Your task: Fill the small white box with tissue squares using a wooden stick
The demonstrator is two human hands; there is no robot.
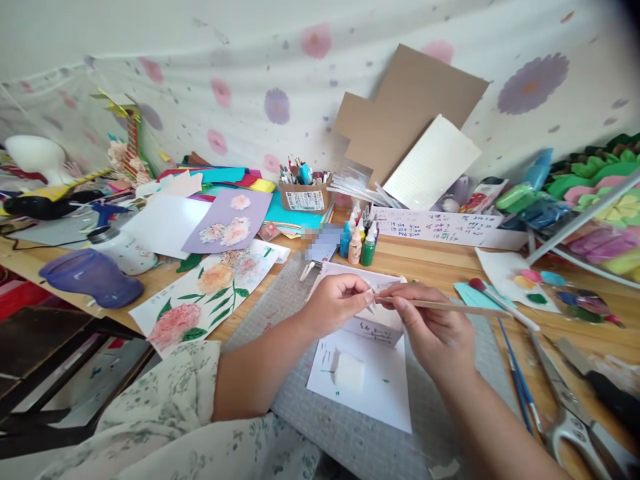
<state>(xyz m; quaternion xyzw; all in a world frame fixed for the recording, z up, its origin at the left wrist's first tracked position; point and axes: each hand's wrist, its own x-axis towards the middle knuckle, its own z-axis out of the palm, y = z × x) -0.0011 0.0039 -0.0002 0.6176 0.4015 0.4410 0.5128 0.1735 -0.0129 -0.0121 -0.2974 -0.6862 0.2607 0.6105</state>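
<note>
My right hand [437, 330] is closed around a thin, flat, light-brown wooden stick [465, 307], which points out to the right. Close against it, my left hand [340, 303] pinches something small near the stick's left end; a pale pointed bit shows below the fingers, too small to name. Both hands hover over a small white box [380, 330] with handwriting on its side. In front of the box lies a white sheet [370, 400] with green marks, bearing a square white pad [349, 371]. All of this rests on a grey cutting mat [280, 363].
Paint bottles [369, 245] stand behind the box. Scissors [565, 393], blue-handled brushes [520, 380] and a knife [610, 387] lie at the right. To the left are a flower picture [215, 307], a purple sheet [210, 210] and a purple cup [93, 277].
</note>
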